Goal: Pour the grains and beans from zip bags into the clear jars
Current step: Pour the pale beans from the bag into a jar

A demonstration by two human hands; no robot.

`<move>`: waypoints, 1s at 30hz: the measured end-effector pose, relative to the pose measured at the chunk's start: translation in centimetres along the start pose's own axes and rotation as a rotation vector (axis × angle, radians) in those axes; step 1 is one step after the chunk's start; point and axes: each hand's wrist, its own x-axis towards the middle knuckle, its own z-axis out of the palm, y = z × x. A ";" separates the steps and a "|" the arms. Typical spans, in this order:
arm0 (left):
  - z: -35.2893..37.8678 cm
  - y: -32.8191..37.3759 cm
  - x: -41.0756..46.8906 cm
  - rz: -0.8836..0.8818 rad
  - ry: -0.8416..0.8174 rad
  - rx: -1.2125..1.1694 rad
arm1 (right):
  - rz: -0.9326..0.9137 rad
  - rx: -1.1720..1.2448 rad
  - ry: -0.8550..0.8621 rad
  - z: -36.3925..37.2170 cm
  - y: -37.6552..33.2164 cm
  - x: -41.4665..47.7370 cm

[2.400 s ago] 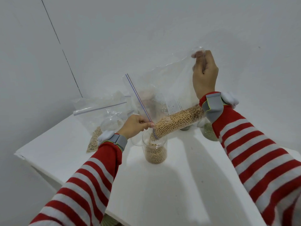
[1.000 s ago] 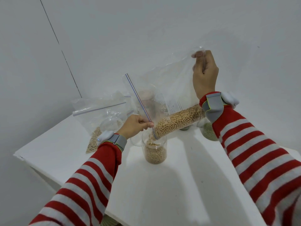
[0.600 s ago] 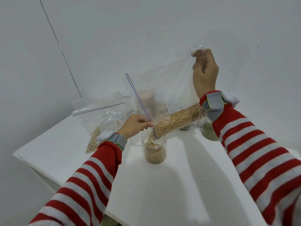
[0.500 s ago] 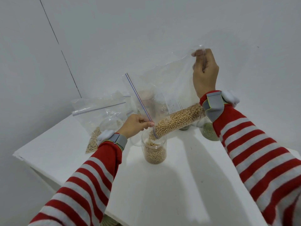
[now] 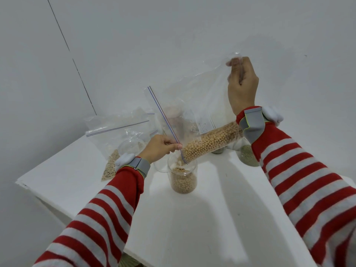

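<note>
Slantwise, the zip bag (image 5: pixel 200 97) of beans (image 5: pixel 212 140) hung between my hands, its low corner over the clear jar (image 5: pixel 183 180) just below my left hand (image 5: pixel 159 149), which pinched the zipper edge. My right hand (image 5: pixel 241 87) gripped the raised bottom corner. Another bag (image 5: pixel 115 132) lay beyond my left wrist on the table (image 5: pixel 212 218).

A white table (image 5: pixel 212 218) fills the lower half of the view, with its left corner jutting out against a plain pale grey wall (image 5: pixel 173 35). The edge at that corner looks rough and slightly chipped. A thin dark line (image 5: pixel 77 68) slants down the wall toward the table's far edge. Just below the table's near edge a scrap of beige, woven-looking material (image 5: pixel 128 263) shows; what it is cannot be told.
</note>
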 end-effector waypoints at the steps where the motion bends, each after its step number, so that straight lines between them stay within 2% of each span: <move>1: 0.0 0.0 0.0 -0.002 -0.001 0.000 | 0.001 0.003 0.003 0.0 0.0 0.0; 30: -0.2 -0.1 0.1 -0.024 0.001 -0.012 | 0.009 0.003 -0.004 0.0 -0.3 0.3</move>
